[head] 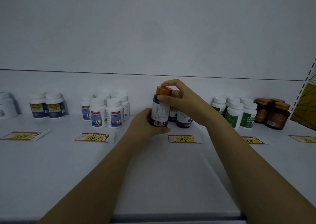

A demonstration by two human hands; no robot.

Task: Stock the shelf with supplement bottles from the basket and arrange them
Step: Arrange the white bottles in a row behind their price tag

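Two bare arms show, one on the left and one on the right. The left hand and the right hand are bare too. The arms are long and thin. The right thumb nail is short and plain.

Both hands hold a purple bottle upright above the price tag: left hand grips its base, right hand pinches its orange cap
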